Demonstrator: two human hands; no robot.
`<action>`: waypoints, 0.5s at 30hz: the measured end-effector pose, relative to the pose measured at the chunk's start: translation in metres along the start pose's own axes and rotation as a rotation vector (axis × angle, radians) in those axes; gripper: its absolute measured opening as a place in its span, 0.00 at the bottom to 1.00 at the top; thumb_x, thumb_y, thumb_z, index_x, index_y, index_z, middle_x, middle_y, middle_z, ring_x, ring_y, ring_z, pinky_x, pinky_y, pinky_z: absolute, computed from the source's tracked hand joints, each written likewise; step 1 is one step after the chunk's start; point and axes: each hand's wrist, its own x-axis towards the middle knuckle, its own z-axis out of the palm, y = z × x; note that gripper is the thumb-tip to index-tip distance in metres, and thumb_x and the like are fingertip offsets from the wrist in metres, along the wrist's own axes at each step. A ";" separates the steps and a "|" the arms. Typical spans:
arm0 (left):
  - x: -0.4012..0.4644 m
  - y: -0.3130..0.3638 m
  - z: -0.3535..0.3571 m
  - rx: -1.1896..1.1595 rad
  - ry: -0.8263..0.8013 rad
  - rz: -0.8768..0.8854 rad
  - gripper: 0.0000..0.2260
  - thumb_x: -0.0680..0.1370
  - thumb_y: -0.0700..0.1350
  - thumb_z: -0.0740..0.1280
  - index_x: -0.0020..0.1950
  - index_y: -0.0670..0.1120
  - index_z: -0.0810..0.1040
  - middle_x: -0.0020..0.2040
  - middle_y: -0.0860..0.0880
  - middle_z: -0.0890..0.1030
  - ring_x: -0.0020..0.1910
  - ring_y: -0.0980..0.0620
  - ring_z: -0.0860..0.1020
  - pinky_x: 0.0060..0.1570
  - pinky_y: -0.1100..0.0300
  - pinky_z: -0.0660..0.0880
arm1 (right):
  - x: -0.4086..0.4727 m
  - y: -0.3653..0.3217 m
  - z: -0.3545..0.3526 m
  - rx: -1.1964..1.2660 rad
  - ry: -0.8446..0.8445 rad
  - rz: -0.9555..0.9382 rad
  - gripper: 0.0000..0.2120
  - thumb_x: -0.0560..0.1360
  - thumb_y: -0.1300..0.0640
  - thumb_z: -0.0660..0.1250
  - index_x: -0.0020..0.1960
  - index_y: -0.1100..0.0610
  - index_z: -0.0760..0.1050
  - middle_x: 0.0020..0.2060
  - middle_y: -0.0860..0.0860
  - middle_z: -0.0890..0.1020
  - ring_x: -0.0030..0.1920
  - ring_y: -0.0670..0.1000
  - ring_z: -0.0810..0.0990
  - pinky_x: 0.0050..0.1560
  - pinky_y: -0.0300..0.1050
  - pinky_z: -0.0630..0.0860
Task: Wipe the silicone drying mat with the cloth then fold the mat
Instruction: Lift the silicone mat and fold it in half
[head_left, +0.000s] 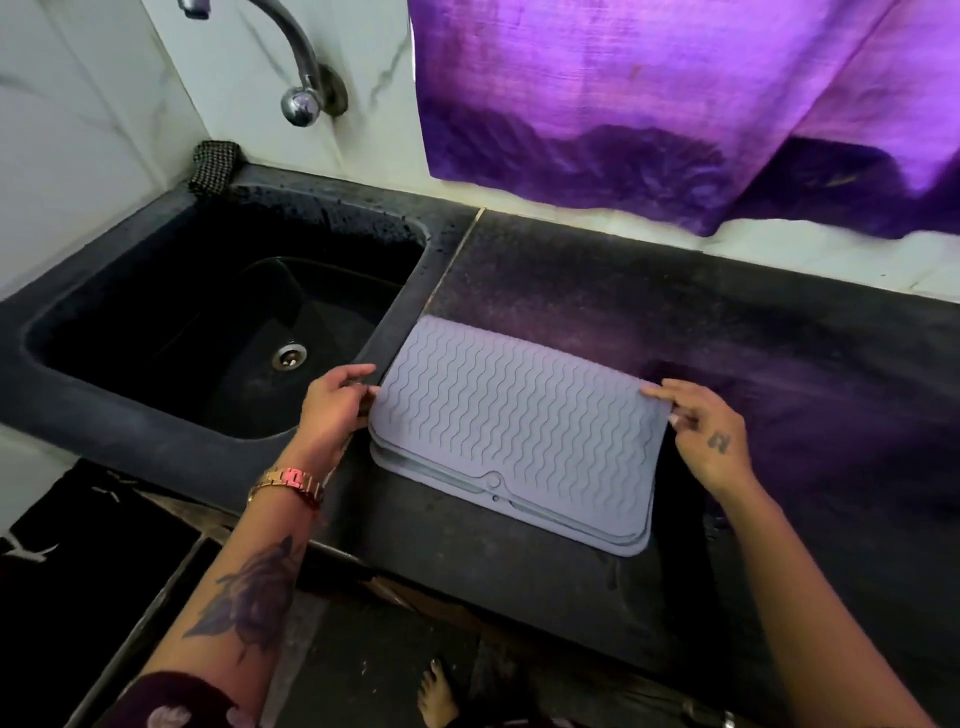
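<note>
A grey silicone drying mat (511, 426) with a wavy ridge pattern lies on the dark counter (779, 364), folded over itself, its layered edges showing at the near side. My left hand (332, 402) pinches the mat's left edge beside the sink. On the opposite side my right hand (698, 434) grips the right edge with fingertips on top. A dark checked cloth (214, 163) sits bunched at the sink's back left corner, away from both hands.
A black sink (218, 322) with a metal drain lies left of the mat, a chrome tap (298, 78) above it. A purple curtain (675, 104) hangs over the back wall. A black floor rug (78, 561) and a bare foot show below the counter edge.
</note>
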 end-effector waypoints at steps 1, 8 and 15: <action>0.004 0.002 -0.003 -0.017 -0.089 0.029 0.16 0.78 0.33 0.55 0.60 0.46 0.76 0.42 0.48 0.82 0.42 0.51 0.80 0.39 0.60 0.77 | -0.002 0.000 0.001 0.057 0.018 0.022 0.27 0.68 0.80 0.58 0.56 0.57 0.80 0.60 0.51 0.76 0.57 0.49 0.75 0.52 0.23 0.69; 0.026 0.022 -0.011 -0.126 -0.515 0.148 0.26 0.73 0.25 0.60 0.61 0.53 0.76 0.41 0.49 0.82 0.40 0.55 0.81 0.38 0.64 0.78 | -0.005 -0.003 -0.001 0.238 0.056 -0.004 0.25 0.69 0.73 0.69 0.57 0.48 0.78 0.59 0.48 0.77 0.57 0.49 0.78 0.57 0.39 0.75; 0.038 0.045 0.012 0.093 -0.508 0.257 0.19 0.71 0.27 0.66 0.60 0.40 0.79 0.46 0.47 0.81 0.44 0.56 0.80 0.44 0.68 0.77 | 0.023 -0.007 -0.012 0.345 -0.113 -0.052 0.17 0.71 0.68 0.69 0.46 0.45 0.81 0.53 0.41 0.80 0.58 0.42 0.77 0.60 0.41 0.71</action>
